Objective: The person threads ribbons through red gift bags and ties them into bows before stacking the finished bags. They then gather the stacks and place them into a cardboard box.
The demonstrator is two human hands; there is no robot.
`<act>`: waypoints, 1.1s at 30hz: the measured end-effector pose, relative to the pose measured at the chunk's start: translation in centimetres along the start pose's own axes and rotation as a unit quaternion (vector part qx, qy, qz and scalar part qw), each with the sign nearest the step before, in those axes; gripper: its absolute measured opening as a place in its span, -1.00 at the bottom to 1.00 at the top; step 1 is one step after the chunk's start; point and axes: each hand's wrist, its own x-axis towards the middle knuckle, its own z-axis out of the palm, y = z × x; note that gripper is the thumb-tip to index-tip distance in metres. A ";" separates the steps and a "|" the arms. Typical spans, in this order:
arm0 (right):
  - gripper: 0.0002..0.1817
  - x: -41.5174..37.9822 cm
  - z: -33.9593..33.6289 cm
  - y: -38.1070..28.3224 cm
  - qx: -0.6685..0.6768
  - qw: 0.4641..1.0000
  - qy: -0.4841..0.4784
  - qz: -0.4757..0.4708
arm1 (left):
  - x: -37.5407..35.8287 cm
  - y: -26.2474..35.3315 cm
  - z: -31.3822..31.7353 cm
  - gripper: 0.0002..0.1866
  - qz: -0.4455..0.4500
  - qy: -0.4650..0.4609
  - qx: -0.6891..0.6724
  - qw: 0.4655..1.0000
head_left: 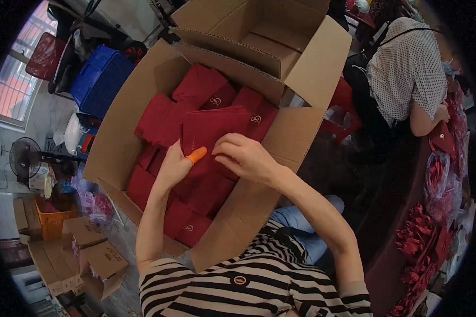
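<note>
- red envelopes (217,127) are sitting in stacks inside the big cardboard box (116,142), top stack right under both hands
- left hand (175,165) is pressing down on that stack, orange rubber tip (197,154) on one finger, fingers together and flat, not really clamping anything
- right hand (244,156) is curling over the near edge of the same stack, fingers pinching toward it, though I can't tell if it's actually gripping
- they're looking light, flat, kinda slick paper, so best grabbing a bundle by the edges
- box flaps (296,142) are standing up on the right, crowding things; open room is mostly straight above
- another person (407,68) is working at the table (391,222) on the right, well apart
</note>
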 end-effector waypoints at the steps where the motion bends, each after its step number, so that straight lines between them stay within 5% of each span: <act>1: -0.78 0.1 -0.6 -0.2 -0.003 0.999 0.008 0.047 | -0.1 1.8 -0.3 -0.52 0.008 -0.014 0.187 0.982; 2: -0.79 0.1 -1.4 -0.4 -0.008 0.995 0.016 0.093 | -0.1 2.8 -0.4 -0.49 0.017 -0.028 0.366 0.930; 5: -0.56 0.0 -2.1 -0.4 -0.027 0.991 0.032 0.127 | -0.5 3.1 0.5 -0.47 0.079 0.016 0.513 0.855; 10: -0.26 -0.4 -0.7 0.9 -0.042 0.986 0.034 0.160 | 1.1 0.4 1.4 -0.47 0.056 -0.003 0.532 0.845; 13: -0.09 -0.5 -0.3 2.4 -0.058 0.985 0.006 0.165 | 1.2 -1.6 2.1 -0.45 0.157 0.010 0.511 0.845; 15: 0.02 0.4 -1.4 2.4 -0.088 0.964 -0.074 0.241 | 0.2 -1.0 2.8 -0.41 0.094 -0.041 0.512 0.853; 16: -0.01 0.1 -1.3 2.7 -0.121 0.982 -0.023 0.142 | -0.3 -1.3 3.1 -0.42 0.124 -0.033 0.510 0.850; 17: -0.01 0.1 -1.2 3.2 -0.118 0.983 -0.023 0.142 | -1.0 -1.4 3.6 -0.43 0.117 -0.039 0.516 0.848; 19: -0.11 0.6 -1.1 4.4 -0.076 0.994 -0.076 0.013 | -1.8 -1.1 3.9 -0.46 0.098 -0.043 0.509 0.854; 20: -0.35 0.6 -1.0 4.7 -0.047 0.993 -0.112 0.003 | -1.8 -1.0 3.5 -0.46 0.097 -0.042 0.509 0.854; 24: -0.58 0.7 -0.6 4.5 0.052 0.978 -0.171 0.109 | -0.3 -0.3 -0.7 -0.67 0.142 -0.108 0.242 0.954; 26: -0.69 0.3 -0.5 4.3 0.127 0.965 -0.113 0.200 | 2.8 -2.4 -4.8 -0.74 0.092 0.061 0.021 0.994; 29: -0.70 -0.2 -0.4 5.0 0.149 0.969 -0.095 0.174 | 6.5 -4.2 -9.6 -0.65 0.105 0.231 0.277 0.927; 33: -0.68 -0.2 -0.9 4.3 0.171 0.957 -0.097 0.212 | 10.1 -10.8 -12.8 -0.35 -0.014 0.192 0.383 0.904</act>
